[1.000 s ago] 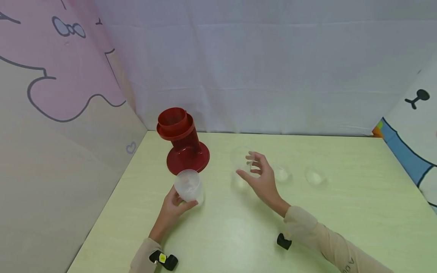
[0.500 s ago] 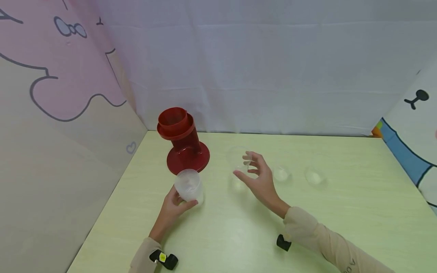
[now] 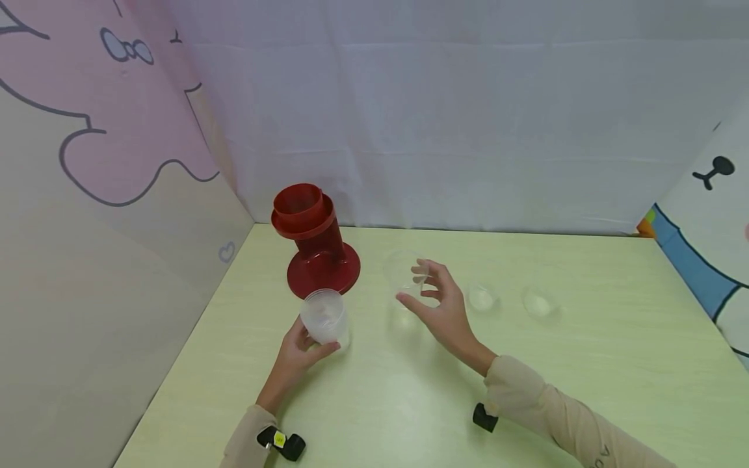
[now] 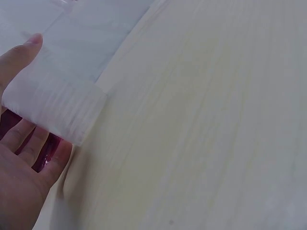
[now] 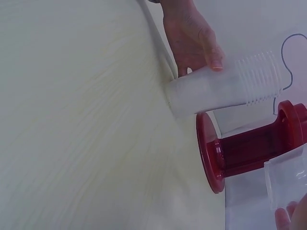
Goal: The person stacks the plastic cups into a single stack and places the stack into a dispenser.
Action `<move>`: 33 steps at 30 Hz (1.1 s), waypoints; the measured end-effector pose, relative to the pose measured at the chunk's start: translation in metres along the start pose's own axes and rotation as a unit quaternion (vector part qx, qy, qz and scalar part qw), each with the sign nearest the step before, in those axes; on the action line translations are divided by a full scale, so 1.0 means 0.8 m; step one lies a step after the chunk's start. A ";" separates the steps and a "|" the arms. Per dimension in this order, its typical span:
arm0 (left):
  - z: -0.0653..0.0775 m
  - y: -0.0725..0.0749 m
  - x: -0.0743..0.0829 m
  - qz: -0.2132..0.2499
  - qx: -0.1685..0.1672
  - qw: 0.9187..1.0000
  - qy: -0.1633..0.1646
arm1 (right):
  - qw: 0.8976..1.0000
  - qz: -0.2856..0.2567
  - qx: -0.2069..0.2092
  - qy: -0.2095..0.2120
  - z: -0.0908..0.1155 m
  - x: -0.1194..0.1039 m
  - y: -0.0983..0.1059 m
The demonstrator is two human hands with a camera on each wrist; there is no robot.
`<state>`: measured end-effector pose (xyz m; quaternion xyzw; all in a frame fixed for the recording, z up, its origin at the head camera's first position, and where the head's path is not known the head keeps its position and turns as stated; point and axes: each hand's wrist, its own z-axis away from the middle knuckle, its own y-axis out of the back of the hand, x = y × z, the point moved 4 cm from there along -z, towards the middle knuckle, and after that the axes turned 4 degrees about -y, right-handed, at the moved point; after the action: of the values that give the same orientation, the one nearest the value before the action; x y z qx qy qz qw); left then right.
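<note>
Left hand (image 3: 297, 354) clamped round cup stack (image 3: 324, 318), toward counter (image 3: 374, 403)'s left edge; right hand (image 3: 445, 315)'s fingers round single cup (image 3: 404, 273), nearer back edge. Step, I judge: placing cup; next wants level, gentle release.

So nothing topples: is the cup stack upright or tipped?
Upright: the cup stack stands mouth-up, roughly parallel to the red stand.

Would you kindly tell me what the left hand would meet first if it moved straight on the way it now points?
Most likely the red stand, just beyond the cup stack that the left hand holds, though the gap in depth is unclear.
</note>
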<state>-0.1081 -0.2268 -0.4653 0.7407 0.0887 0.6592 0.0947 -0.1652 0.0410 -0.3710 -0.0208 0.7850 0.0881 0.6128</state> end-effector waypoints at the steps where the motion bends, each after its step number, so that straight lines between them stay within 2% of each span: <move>1: 0.001 0.000 0.005 0.000 -0.001 1.000 -0.001 | 1.000 -0.001 0.000 0.000 0.000 -0.001 0.000; 4: 0.004 -0.001 0.021 -0.007 -0.003 1.000 0.000 | 1.000 -0.002 -0.003 0.001 0.000 -0.005 -0.002; 9: 0.004 -0.002 0.022 -0.003 -0.003 1.000 0.001 | 1.000 -0.007 -0.006 0.015 0.000 0.000 -0.004; 14: 0.000 0.000 -0.004 -0.001 -0.001 1.000 -0.001 | 1.000 -0.006 -0.006 0.016 -0.007 0.023 -0.006; 17: -0.002 0.001 -0.017 -0.004 0.003 1.000 -0.004 | 1.000 -0.005 -0.008 0.023 -0.008 0.025 -0.007; 20: -0.002 0.002 -0.021 -0.006 0.009 1.000 -0.009 | 0.999 -0.010 -0.009 0.031 -0.008 0.022 -0.007; 26: -0.001 0.001 -0.013 -0.002 0.008 1.000 -0.002 | 0.999 -0.010 -0.018 0.025 0.001 -0.018 -0.009; 33: -0.002 0.002 -0.021 -0.008 0.016 1.000 0.001 | 0.999 -0.008 -0.026 0.037 -0.008 0.012 -0.012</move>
<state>-0.1114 -0.2324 -0.4809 0.7409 0.1055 0.6574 0.0881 -0.1723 0.0314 -0.3799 -0.0458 0.8047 0.1027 0.5829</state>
